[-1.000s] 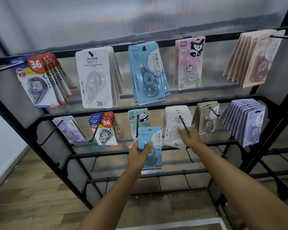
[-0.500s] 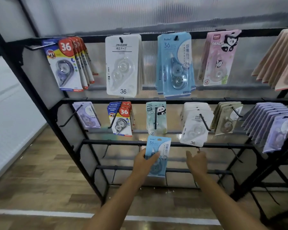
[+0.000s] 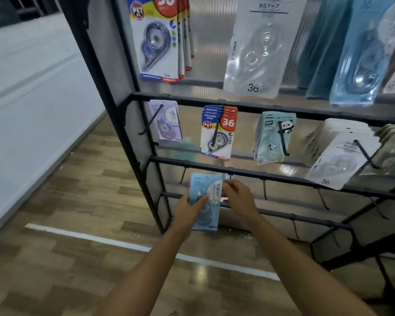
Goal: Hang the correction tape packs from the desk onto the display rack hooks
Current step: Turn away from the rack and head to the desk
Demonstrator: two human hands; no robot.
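Note:
A light blue correction tape pack [image 3: 202, 185] marked 36 sits just under the third crossbar [image 3: 271, 174] of the black display rack [image 3: 121, 115]. My left hand [image 3: 188, 210] grips its lower left edge. My right hand [image 3: 238, 198] pinches the pack's upper right part, right below a short empty hook [image 3: 230, 176]. Whether the pack's hole is on that hook is hidden by my fingers.
Upper rows carry hung packs: purple [image 3: 167, 120], red-and-blue 36 [image 3: 218, 133], mint panda [image 3: 275, 137], white 36 [image 3: 341, 160]. Several bare hooks [image 3: 264, 189] stick out along the lower bars. Wooden floor with a white line [image 3: 132, 246] lies below; a pale wall is left.
The view has moved closer and down to the left. Both hands went down-left with the blue pack to the third bar, and my right hand now pinches the pack.

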